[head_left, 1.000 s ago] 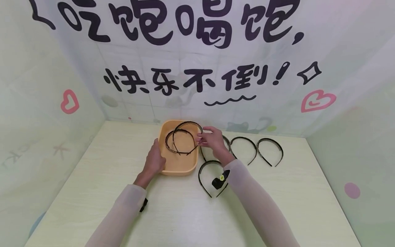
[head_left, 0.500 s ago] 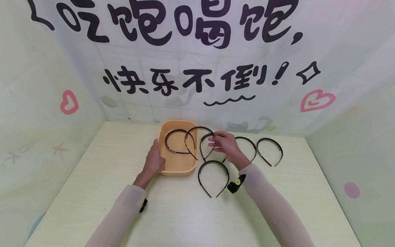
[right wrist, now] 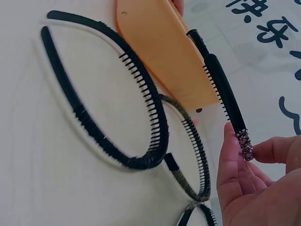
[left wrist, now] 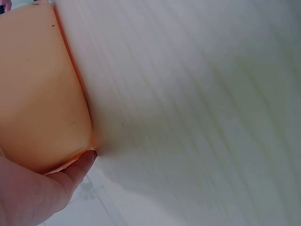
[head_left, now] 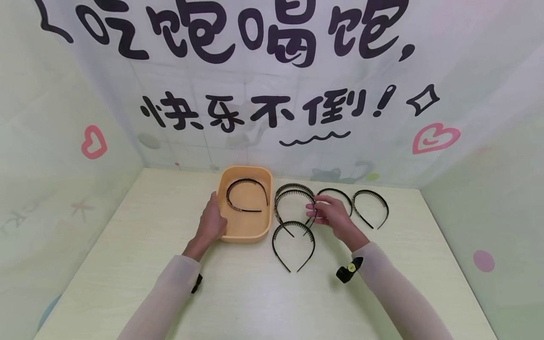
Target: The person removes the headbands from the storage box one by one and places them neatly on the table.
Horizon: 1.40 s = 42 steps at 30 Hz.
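My left hand grips the left side of an orange plastic basket, and the left wrist view shows its fingers at the basket's corner. Inside lies one black toothed headband. With thumb and fingertips my right hand pinches another toothed headband by its side, at a sparkly patch seen in the right wrist view. That held headband is raised to the right of the basket and overlaps a headband lying on the table behind it. Just in front of these lies a further black headband.
Two more headbands lie in a row toward the right, a thin one and a toothed one. The pale wooden table meets a printed back wall right behind the basket.
My right hand has moved rightward with its headband, from over the basket to above the headbands beside it. The left hand and the basket have stayed put.
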Each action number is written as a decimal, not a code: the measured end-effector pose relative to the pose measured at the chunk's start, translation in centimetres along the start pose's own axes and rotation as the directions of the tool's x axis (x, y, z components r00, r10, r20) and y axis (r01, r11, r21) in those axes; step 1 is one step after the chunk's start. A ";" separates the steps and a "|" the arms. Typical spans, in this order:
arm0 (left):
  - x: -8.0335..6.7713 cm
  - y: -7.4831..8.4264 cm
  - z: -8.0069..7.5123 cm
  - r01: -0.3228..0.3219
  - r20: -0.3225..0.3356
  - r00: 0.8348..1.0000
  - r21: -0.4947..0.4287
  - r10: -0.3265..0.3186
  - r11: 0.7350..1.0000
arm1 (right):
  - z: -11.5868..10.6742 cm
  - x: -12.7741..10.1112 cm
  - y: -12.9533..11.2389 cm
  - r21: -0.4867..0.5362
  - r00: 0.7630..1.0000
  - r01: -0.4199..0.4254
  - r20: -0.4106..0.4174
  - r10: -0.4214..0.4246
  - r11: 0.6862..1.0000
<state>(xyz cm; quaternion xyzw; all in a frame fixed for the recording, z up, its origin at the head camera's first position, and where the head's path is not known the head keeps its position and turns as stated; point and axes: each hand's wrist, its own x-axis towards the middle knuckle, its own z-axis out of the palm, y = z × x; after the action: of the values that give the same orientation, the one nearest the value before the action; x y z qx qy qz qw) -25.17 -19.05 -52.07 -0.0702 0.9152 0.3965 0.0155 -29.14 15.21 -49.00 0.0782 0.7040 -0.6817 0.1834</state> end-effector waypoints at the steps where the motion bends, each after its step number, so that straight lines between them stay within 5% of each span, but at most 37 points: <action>1: 0.0 0.0 0.0 0.000 0.000 1.000 -0.002 0.000 1.000 | -0.3 -0.2 0.2 -0.002 1.000 -0.001 0.000 0.001 1.000; 22: -0.2 0.0 0.0 0.006 0.002 1.000 -0.005 -0.006 1.000 | -7.5 -3.6 3.8 -0.152 0.999 -0.020 0.039 0.026 0.988; 42: 0.0 0.1 0.0 -0.009 -0.005 1.000 -0.017 0.009 1.000 | -10.9 -5.6 5.1 -0.217 0.991 -0.014 0.126 0.042 0.976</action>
<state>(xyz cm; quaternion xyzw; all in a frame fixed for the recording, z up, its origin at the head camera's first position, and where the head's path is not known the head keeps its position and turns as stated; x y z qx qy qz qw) -25.14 -19.02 -52.01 -0.0671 0.9122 0.4040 0.0107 -23.79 27.05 -51.70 0.0230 0.7593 -0.6022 0.2458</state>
